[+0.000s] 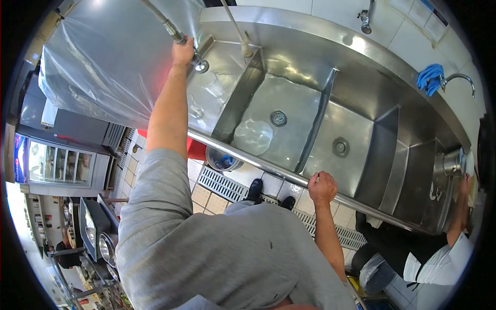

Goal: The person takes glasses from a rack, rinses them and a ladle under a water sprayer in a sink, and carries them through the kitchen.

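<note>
My left hand (183, 53) is wrapped round the handle of a hose sprayer (200, 65), whose head points down over the steel drainboard (214, 54) at the sink's left. Clear glass-like items (211, 82) lie on that board below the sprayer. My right hand (323, 187) is closed round the tubular front rail (289, 175) of the sink. Beyond the rail, the left basin (289, 95) holds water over its drain, with a clear round shape (253, 137) in it. The middle basin (351, 129) shows its drain.
At the right, a co-worker's arm (457, 217) reaches to a metal pot (452, 163). Blue gloves (431, 77) hang by a tap. Plastic sheeting (103, 67) hangs at the left. A bucket (225, 160) stands under the rail; floor grates (222, 183) run beneath.
</note>
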The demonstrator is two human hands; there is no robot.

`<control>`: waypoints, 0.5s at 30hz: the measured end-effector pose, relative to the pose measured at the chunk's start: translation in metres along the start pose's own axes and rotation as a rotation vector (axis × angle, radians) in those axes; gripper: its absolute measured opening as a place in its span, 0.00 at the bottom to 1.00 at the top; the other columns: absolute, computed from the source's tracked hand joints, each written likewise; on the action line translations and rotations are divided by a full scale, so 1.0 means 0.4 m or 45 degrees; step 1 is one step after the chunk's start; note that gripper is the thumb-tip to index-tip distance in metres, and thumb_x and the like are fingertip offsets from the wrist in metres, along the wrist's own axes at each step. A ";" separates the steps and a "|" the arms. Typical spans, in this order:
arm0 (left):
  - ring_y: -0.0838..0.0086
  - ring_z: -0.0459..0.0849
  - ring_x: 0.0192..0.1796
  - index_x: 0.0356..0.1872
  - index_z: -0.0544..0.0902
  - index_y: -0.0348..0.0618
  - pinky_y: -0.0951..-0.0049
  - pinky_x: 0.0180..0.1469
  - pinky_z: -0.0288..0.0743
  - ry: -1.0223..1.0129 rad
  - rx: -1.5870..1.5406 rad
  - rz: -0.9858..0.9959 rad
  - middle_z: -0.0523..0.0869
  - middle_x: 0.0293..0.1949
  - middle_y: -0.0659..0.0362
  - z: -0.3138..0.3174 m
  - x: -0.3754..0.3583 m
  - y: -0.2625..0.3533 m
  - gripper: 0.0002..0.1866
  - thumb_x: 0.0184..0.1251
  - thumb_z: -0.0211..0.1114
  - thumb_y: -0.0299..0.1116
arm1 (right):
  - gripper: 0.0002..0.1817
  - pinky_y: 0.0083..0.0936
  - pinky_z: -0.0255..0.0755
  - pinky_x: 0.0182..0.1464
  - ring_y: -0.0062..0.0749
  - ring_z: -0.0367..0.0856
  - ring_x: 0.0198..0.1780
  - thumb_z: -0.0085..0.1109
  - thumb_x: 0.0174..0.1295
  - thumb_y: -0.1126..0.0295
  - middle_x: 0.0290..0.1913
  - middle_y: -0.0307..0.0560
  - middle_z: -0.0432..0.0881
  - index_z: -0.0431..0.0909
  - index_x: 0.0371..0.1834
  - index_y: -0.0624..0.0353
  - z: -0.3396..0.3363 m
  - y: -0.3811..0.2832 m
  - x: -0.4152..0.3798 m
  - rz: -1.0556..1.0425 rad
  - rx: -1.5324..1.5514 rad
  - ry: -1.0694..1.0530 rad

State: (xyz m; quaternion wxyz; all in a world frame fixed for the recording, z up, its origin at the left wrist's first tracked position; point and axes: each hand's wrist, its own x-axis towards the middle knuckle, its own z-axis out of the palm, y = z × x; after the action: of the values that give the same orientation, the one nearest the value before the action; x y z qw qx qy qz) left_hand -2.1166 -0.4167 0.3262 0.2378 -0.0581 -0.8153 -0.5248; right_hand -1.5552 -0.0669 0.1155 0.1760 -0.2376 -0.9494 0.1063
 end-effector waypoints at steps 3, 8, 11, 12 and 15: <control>0.72 0.85 0.43 0.51 0.79 0.37 0.69 0.48 0.78 -0.008 -0.036 -0.032 0.86 0.40 0.57 -0.017 -0.007 -0.009 0.18 0.65 0.72 0.34 | 0.10 0.45 0.72 0.38 0.46 0.82 0.34 0.60 0.59 0.62 0.28 0.47 0.81 0.78 0.26 0.54 -0.006 -0.002 0.000 0.011 -0.013 -0.010; 0.73 0.84 0.41 0.49 0.79 0.38 0.69 0.46 0.78 -0.011 -0.038 -0.046 0.85 0.37 0.58 -0.041 -0.020 -0.040 0.17 0.65 0.72 0.33 | 0.10 0.45 0.72 0.37 0.47 0.82 0.34 0.60 0.59 0.62 0.27 0.47 0.80 0.78 0.25 0.55 -0.010 0.001 0.003 0.000 -0.014 -0.026; 0.74 0.84 0.38 0.48 0.78 0.38 0.69 0.43 0.78 0.004 -0.171 -0.087 0.84 0.35 0.59 -0.065 -0.051 -0.032 0.16 0.65 0.72 0.33 | 0.10 0.45 0.72 0.37 0.47 0.82 0.34 0.60 0.58 0.62 0.27 0.47 0.80 0.77 0.25 0.55 -0.005 0.000 0.002 0.005 0.017 0.013; 0.75 0.83 0.37 0.47 0.78 0.39 0.70 0.42 0.78 0.014 -0.210 -0.082 0.84 0.35 0.60 -0.063 -0.062 -0.020 0.15 0.65 0.72 0.32 | 0.10 0.45 0.72 0.37 0.47 0.82 0.34 0.60 0.58 0.62 0.27 0.47 0.81 0.77 0.25 0.55 -0.005 -0.002 0.001 0.005 0.031 0.039; 0.76 0.82 0.35 0.45 0.78 0.40 0.70 0.39 0.77 0.000 -0.275 -0.104 0.83 0.33 0.61 -0.063 -0.074 0.001 0.13 0.65 0.72 0.31 | 0.09 0.45 0.72 0.36 0.47 0.82 0.33 0.60 0.58 0.62 0.28 0.48 0.81 0.78 0.25 0.55 -0.004 0.001 -0.002 -0.006 0.000 0.034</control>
State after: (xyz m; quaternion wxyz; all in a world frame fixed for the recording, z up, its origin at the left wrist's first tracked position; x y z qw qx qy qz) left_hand -2.0824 -0.4341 0.3218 0.2087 -0.0503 -0.7556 -0.6189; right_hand -1.5539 -0.0667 0.1167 0.1887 -0.2369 -0.9475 0.1029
